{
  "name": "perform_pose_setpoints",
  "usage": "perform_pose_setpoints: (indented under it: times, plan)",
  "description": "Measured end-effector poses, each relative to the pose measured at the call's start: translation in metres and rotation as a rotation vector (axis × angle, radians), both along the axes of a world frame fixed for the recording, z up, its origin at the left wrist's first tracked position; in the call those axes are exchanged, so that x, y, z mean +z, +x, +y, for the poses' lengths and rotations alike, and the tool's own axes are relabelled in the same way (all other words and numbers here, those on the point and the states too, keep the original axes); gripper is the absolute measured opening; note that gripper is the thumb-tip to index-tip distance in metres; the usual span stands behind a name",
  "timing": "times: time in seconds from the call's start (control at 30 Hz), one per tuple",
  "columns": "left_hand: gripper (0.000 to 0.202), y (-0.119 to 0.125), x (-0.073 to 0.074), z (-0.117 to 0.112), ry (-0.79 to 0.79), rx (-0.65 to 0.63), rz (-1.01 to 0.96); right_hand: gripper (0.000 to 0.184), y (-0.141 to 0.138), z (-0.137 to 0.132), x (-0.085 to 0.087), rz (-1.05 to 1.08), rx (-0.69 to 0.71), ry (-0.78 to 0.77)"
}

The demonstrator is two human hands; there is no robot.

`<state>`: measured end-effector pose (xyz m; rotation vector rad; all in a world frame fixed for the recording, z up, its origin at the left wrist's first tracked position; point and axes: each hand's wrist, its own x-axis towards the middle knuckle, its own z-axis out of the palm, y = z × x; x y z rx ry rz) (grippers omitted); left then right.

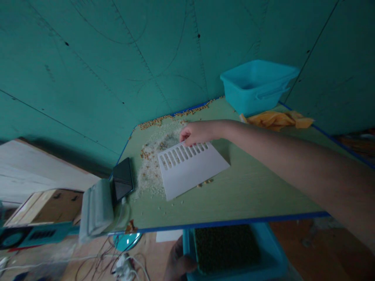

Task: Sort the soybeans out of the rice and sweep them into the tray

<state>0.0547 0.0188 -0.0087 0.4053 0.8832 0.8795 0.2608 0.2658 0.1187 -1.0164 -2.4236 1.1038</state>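
Observation:
My right hand [197, 133] reaches in from the right, its fingers closed on the far edge of a white sheet [190, 175] with a row of long slots. The sheet rests on the green table over spilled pale grains [149, 175], and some beans show among them. Low in the view, my left hand [179, 260] is closed on the near-left rim of a blue tub [272, 253] below the table edge. Inside that tub is a dark, grainy mass [227, 248]; its kind is too dim to tell.
Yellowish beans [158, 121] line the table's wall edge. A blue basin [252, 93] and a crumpled orange cloth [275, 120] sit at the right back. A dark phone or tablet [122, 180] leans on a pale block [96, 210] at left. Cables [99, 259] lie on the floor.

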Motion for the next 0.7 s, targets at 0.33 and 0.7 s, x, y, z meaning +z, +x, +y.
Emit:
perform_pose_setpoints:
  times: [0.33,0.7]
  plan:
    - [0.033,-0.007,-0.007,0.004,-0.06,-0.067,-0.037,0.007,-0.003,-0.009,0.005,-0.064,0.045,-0.064]
    - [0.036,0.004,0.001,-0.001,-0.063,0.084,0.025,0.006,-0.004,-0.012,0.004,-0.092,0.088,-0.11]
